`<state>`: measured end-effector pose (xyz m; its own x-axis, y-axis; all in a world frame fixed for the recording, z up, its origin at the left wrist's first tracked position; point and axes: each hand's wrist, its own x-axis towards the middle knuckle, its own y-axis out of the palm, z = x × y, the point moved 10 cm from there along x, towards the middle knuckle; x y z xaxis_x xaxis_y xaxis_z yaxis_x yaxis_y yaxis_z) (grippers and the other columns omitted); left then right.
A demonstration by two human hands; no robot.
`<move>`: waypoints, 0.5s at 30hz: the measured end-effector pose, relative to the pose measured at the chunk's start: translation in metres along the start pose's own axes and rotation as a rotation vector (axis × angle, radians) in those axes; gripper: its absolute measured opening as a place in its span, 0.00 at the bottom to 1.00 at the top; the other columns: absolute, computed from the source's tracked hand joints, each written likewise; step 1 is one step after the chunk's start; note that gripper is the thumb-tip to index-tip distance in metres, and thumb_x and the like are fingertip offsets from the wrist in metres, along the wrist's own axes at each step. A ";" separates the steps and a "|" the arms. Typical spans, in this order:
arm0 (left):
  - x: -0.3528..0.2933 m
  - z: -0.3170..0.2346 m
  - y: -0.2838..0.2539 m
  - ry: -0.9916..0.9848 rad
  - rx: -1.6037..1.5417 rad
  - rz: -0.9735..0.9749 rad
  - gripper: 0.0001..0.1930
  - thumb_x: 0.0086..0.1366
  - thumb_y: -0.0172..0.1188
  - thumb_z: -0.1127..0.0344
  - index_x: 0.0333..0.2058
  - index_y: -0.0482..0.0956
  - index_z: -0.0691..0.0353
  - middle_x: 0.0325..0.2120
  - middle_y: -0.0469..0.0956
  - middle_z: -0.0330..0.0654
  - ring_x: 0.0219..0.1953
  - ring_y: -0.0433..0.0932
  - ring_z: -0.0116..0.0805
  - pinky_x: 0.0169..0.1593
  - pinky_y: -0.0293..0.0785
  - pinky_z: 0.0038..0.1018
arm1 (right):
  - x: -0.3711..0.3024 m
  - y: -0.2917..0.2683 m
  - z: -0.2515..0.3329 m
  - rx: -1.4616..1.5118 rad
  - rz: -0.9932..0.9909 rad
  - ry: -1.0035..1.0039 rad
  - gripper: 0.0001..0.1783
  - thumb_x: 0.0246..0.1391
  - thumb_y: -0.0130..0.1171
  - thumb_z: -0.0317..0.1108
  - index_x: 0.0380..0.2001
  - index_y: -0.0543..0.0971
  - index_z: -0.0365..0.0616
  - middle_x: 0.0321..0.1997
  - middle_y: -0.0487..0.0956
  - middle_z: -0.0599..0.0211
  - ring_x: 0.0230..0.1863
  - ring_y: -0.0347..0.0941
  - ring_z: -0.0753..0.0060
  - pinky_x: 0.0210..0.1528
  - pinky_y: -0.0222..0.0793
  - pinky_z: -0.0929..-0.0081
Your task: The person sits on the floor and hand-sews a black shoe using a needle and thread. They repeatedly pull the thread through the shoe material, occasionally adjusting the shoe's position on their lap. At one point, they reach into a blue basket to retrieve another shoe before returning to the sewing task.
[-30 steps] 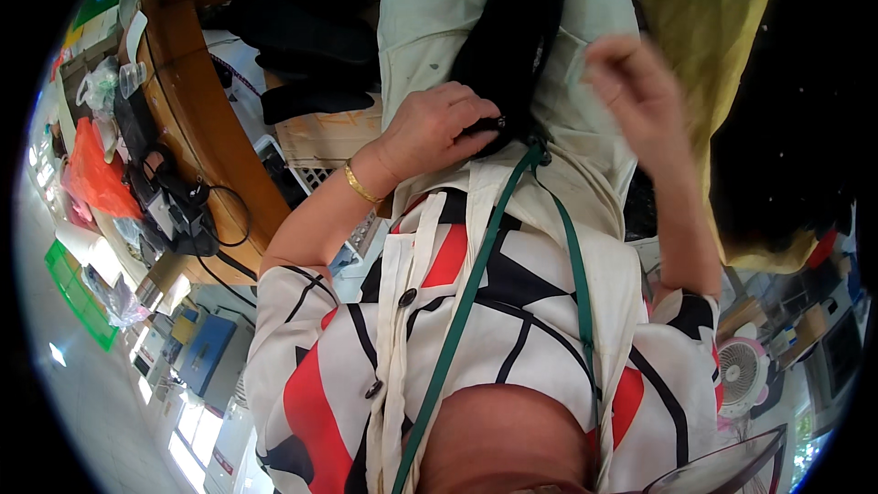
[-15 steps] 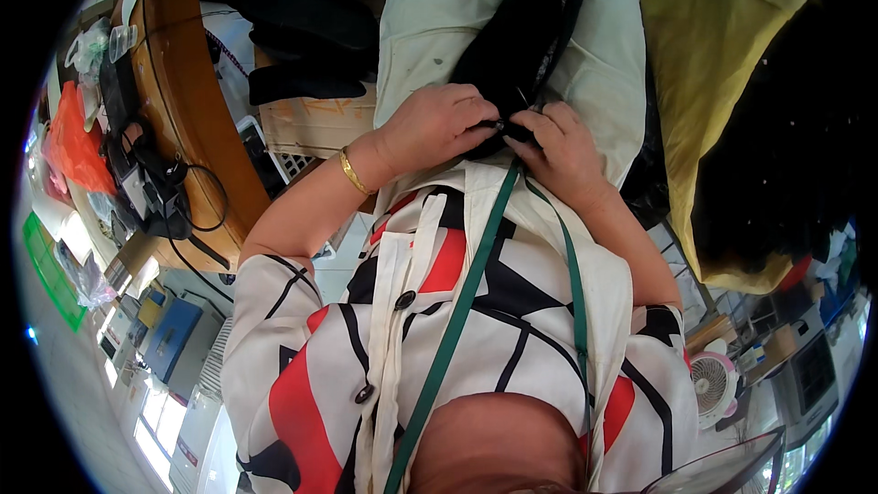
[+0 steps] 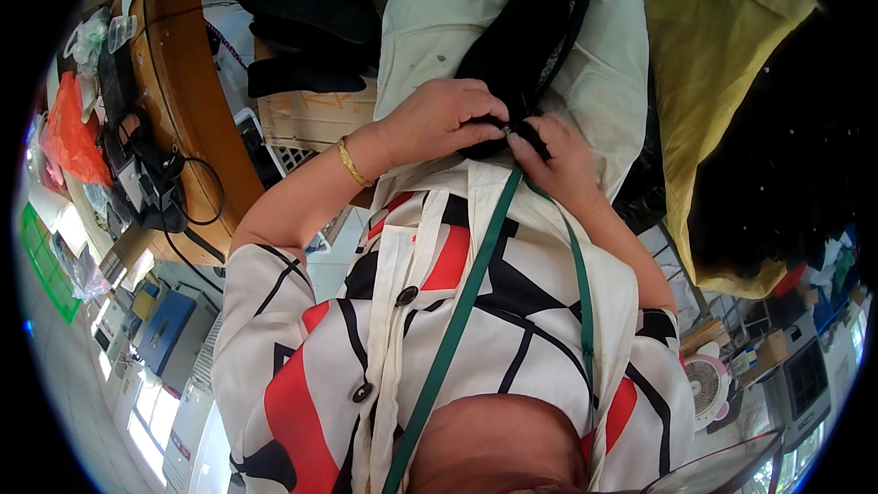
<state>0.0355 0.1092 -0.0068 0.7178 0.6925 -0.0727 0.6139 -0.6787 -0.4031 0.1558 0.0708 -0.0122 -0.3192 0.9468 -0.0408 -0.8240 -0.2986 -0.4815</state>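
A black fabric shoe (image 3: 521,32), long with a rounded far end, lies across the cream apron (image 3: 412,37) on my lap. Its near end is between my two hands. My left hand (image 3: 448,119), below a gold bracelet (image 3: 349,163), pinches the black fabric there from the left. On the other side, my right hand (image 3: 560,157) has thumb and fingers closed on the same edge, almost touching the left fingertips. A tiny pale bit shows between the fingertips, too small to name. Green apron straps (image 3: 476,284) run down from near the hands.
Several dark shoe-like pieces (image 3: 306,78) are piled at the far left above a cardboard box (image 3: 315,119). A wooden table edge (image 3: 187,82) curves along the left, with a cable and a red plastic bag (image 3: 73,133). To the right, a yellow sack (image 3: 713,55) holds black items.
My fingertips have drawn closer together at the shoe's near end, and the right fingers have curled in more. The shoe has shifted very slightly.
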 end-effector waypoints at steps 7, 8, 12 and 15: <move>0.003 0.000 0.000 -0.020 0.030 0.022 0.08 0.58 0.66 0.68 0.36 0.81 0.60 0.26 0.75 0.42 0.29 0.75 0.42 0.32 0.71 0.31 | 0.012 -0.022 0.002 0.031 0.091 0.125 0.10 0.52 0.65 0.31 0.36 0.78 0.40 0.29 0.77 0.62 0.30 0.75 0.63 0.33 0.71 0.71; 0.002 -0.001 0.000 -0.015 0.032 0.017 0.07 0.59 0.66 0.68 0.36 0.81 0.60 0.26 0.75 0.42 0.29 0.75 0.41 0.32 0.71 0.31 | 0.014 -0.038 -0.006 0.191 0.041 0.214 0.09 0.54 0.64 0.31 0.37 0.79 0.39 0.31 0.78 0.65 0.31 0.75 0.69 0.34 0.71 0.73; 0.002 -0.003 -0.003 -0.038 0.028 0.000 0.07 0.59 0.65 0.68 0.36 0.81 0.60 0.25 0.75 0.42 0.28 0.75 0.40 0.32 0.71 0.30 | 0.038 -0.138 -0.003 0.920 -0.355 0.155 0.09 0.64 0.52 0.31 0.39 0.77 0.37 0.31 0.76 0.67 0.30 0.73 0.74 0.36 0.74 0.74; 0.006 -0.005 -0.003 -0.025 0.025 0.021 0.06 0.60 0.65 0.68 0.35 0.81 0.61 0.25 0.75 0.42 0.28 0.74 0.39 0.32 0.70 0.30 | 0.054 -0.196 0.027 1.180 -0.200 -0.105 0.21 0.68 0.38 0.40 0.47 0.71 0.32 0.39 0.66 0.63 0.38 0.61 0.67 0.48 0.65 0.63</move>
<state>0.0399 0.1143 -0.0017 0.7218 0.6842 -0.1045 0.5901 -0.6872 -0.4236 0.2881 0.1769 0.1034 -0.1280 0.9909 0.0410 -0.7664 -0.1251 0.6300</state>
